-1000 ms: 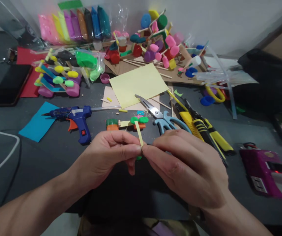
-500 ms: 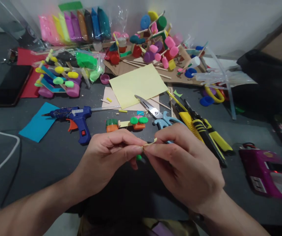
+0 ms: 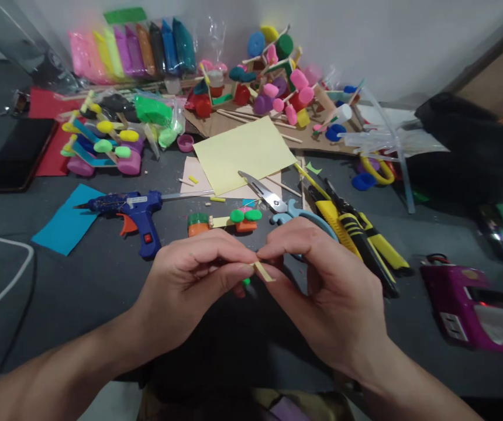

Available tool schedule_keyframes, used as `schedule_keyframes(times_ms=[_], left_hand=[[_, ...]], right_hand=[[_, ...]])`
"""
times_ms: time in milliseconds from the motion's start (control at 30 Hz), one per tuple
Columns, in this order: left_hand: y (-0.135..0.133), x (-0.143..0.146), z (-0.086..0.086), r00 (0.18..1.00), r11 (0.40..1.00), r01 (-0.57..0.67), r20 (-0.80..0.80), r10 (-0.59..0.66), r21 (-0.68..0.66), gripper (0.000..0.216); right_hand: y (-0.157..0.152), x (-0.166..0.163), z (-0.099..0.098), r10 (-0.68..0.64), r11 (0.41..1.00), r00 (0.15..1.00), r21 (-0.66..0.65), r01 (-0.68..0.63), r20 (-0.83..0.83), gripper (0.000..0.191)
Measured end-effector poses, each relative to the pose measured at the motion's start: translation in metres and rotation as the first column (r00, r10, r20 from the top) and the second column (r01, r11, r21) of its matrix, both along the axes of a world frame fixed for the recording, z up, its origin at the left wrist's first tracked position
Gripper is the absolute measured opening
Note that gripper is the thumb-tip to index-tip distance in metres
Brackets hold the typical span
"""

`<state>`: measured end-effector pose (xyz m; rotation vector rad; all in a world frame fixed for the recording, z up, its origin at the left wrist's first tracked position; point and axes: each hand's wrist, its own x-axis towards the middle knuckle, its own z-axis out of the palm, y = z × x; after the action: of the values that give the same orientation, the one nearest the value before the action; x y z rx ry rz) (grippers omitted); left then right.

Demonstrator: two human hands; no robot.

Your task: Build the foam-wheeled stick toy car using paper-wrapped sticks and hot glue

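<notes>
Both of my hands meet over the near part of the dark table. My left hand (image 3: 199,269) pinches a narrow pale yellow paper strip (image 3: 262,272) between thumb and index finger. My right hand (image 3: 326,280) is curled against it, its index fingertip at the strip's base and its thumb beside the free end. Below my left fingers a bit of green (image 3: 246,282) peeks out, mostly hidden. Just beyond the hands lies a small model with an orange-and-green wheel (image 3: 198,223) and green clay ovals (image 3: 245,216). Light blue-handled scissors (image 3: 273,199) lie behind my right hand.
A blue glue gun (image 3: 133,204) rests on the left near blue paper (image 3: 69,219). A yellow sheet (image 3: 245,153) lies in the middle. Cutters and pliers (image 3: 352,225) lie right, a purple device (image 3: 453,304) farther right. Clay models (image 3: 106,146) and clay packets (image 3: 131,49) stand behind.
The strip's free end has swung from pointing up and right to pointing down and right. My right index finger has shifted to the strip's far side, and the thumb has moved lower.
</notes>
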<state>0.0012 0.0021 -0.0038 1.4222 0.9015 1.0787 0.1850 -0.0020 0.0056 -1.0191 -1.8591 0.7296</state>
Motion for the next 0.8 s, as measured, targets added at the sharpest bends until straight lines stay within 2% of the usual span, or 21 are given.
schedule_keyframes(times_ms=[233,500,800], left_hand=[[0.0002,-0.0023,0.0004,0.995,0.994,-0.001,-0.095,0.011,0.108,0.014],[-0.0023,-0.0004,0.0035,0.979,0.997,-0.011,-0.204,0.027,0.075,0.013],[-0.0020,-0.0024,0.0012,0.954,0.981,-0.005,-0.294,0.062,0.193,0.013]], right_hand=[[0.0008,0.0042,-0.0007,0.016,0.993,0.999,0.116,-0.020,0.031,0.012],[0.0004,0.0084,-0.0025,-0.029,0.947,0.977,0.319,-0.040,0.210,0.008],[0.0036,0.0087,-0.0019,-0.010,0.949,0.973,0.308,-0.064,0.231,0.007]])
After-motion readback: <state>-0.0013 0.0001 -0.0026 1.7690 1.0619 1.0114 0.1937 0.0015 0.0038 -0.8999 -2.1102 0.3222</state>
